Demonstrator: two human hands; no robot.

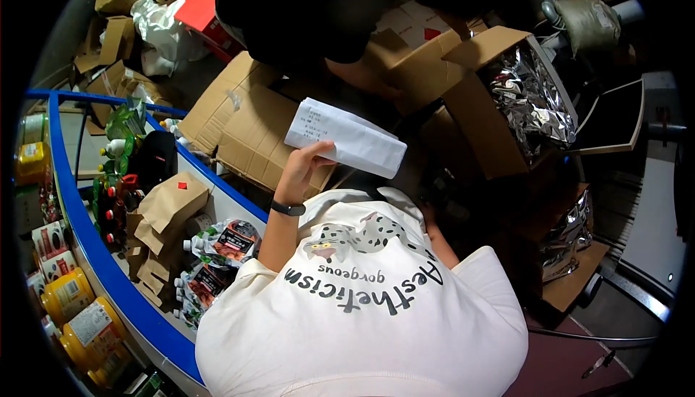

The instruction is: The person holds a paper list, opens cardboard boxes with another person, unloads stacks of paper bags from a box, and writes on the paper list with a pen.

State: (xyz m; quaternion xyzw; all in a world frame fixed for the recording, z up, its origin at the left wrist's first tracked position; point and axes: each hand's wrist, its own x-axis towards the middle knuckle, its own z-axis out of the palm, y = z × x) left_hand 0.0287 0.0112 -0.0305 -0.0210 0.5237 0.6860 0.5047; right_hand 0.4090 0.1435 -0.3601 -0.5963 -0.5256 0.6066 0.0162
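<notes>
My left hand (307, 167), with a dark band on its wrist, is closed on a folded white sheet of paper (355, 138). Rows of small dark printing show on the paper's left part, too small to read. Just behind the paper lies a large brown cardboard box (239, 125). My right forearm (440, 243) reaches forward beside my white printed shirt (362, 310). Deep shadow hides the fingers of that hand, so whether it holds anything does not show.
Left, a blue-edged bin (116, 292) contains bottles and a brown paper bag (172, 205). Yellow-lidded jars (90, 328) stand outside it. Another person in dark clothes (300, 9) bends at the top. An open carton (467, 122) holds silver foil packs (532, 100) at right.
</notes>
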